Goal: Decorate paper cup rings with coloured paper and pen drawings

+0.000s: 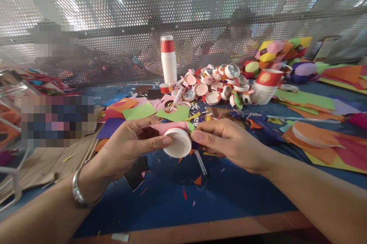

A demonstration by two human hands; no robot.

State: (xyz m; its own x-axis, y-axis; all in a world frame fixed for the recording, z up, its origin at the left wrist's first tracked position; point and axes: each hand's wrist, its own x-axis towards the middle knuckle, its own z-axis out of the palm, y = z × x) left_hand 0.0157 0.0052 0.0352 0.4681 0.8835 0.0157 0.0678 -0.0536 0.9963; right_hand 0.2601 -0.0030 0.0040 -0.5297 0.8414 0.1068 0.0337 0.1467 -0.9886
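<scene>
A short white paper cup base (pixel 180 143) with pink paper wrapped round it is held between both hands above the blue table (pixel 172 202). My left hand (pixel 130 148) grips it from the left, thumb pressed on its rim. My right hand (pixel 226 143) pinches its right side, where green and dark paper bits stick out. A metal bracelet sits on my left wrist.
A stack of red-and-white cups (pixel 168 60) stands at the back centre. Beside it lies a heap of cut cup bases (pixel 215 83) and a tipped cup stack (pixel 265 85). Coloured paper sheets (pixel 321 137) and scraps cover the table. A perforated metal screen (pixel 183 15) rises behind.
</scene>
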